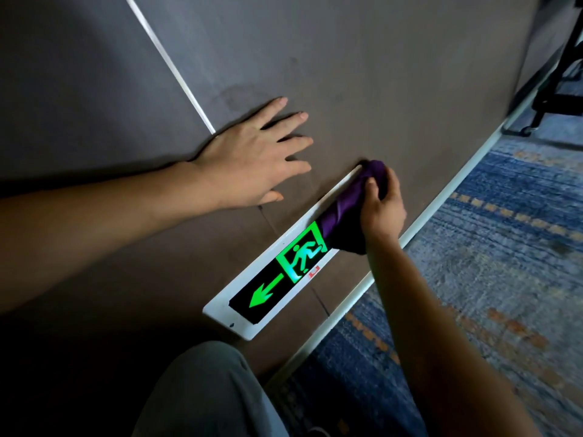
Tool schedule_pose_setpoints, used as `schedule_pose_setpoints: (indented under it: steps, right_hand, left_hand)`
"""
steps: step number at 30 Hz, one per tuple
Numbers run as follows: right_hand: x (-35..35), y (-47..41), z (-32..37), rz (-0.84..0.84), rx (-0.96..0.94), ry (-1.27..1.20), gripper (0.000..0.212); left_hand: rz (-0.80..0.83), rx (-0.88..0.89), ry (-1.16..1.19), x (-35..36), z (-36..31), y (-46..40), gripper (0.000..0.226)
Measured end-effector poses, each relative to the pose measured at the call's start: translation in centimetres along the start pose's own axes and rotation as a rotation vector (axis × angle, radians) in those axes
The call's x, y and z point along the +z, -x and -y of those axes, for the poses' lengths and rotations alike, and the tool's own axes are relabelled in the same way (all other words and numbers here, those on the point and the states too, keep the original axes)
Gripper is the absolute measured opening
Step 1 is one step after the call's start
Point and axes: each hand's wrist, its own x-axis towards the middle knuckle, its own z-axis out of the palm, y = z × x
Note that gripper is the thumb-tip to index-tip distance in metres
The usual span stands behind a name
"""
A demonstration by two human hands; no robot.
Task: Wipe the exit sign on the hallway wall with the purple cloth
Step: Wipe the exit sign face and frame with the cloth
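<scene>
The exit sign (271,283) is a long white-framed panel low on the grey wall, lit with a green arrow and a running figure. My right hand (381,206) grips the purple cloth (345,209) and holds it against the sign's far end, which the cloth covers. My left hand (252,159) lies flat on the wall above the sign, fingers spread and straight.
A pale baseboard (441,203) runs along the foot of the wall beside a blue patterned carpet (492,279). A black wheeled frame (549,99) stands at the far right. My knee in grey trousers (202,395) is below the sign.
</scene>
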Motion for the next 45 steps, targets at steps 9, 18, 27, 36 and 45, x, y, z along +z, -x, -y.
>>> schedule_pose_setpoints:
  steps: [9,18,27,36,45]
  right_hand:
    - [1.7,2.7,0.0,0.143,-0.059,0.134,0.063]
    - [-0.3,3.3,0.1,0.097,-0.024,-0.081,0.052]
    - [1.1,2.0,2.0,0.172,0.007,0.058,0.059]
    - [1.6,9.0,0.7,0.188,-0.041,-0.003,0.053]
    - [0.8,4.4,1.6,0.199,0.043,0.027,0.055]
  left_hand:
    - [-0.046,0.006,-0.006,0.5,-0.1,-0.2,0.07]
    - [-0.019,-0.008,0.035,0.1,-0.7,1.5,0.07]
    - [-0.045,-0.084,0.039,1.5,-2.0,4.7,0.064]
    - [-0.023,-0.044,0.048,1.2,-2.0,4.9,0.058]
    - [-0.016,0.004,0.053,1.5,-1.5,5.3,0.055]
